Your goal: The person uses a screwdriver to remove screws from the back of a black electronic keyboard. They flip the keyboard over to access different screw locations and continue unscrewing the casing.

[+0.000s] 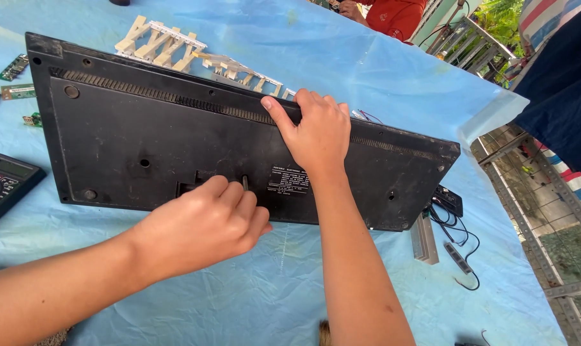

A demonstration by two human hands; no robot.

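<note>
Head camera looks down on a long black plastic casing (149, 138) lying bottom-up across a blue plastic sheet (284, 282) that covers the table. The casing runs slantwise from upper left to lower right, with a ribbed vent strip along its far edge and a small printed label near the middle.

Left hand (204, 224) sits at the casing's near edge, fingers curled into a loose fist around a thin dark tool shaft (244, 182) that stands against the casing beside a small recess. Right hand (317, 131) lies flat on top of the casing, fingers spread and hooked over the far edge, thumb pointing left along the vent strip; it presses on the casing rather than closing around it.

Behind the casing lie pale key strips (159, 43). A black multimeter (5, 182) rests at the left edge, small green circuit boards (14, 77) above it. Black cables (453, 234) trail off the casing's right end.
</note>
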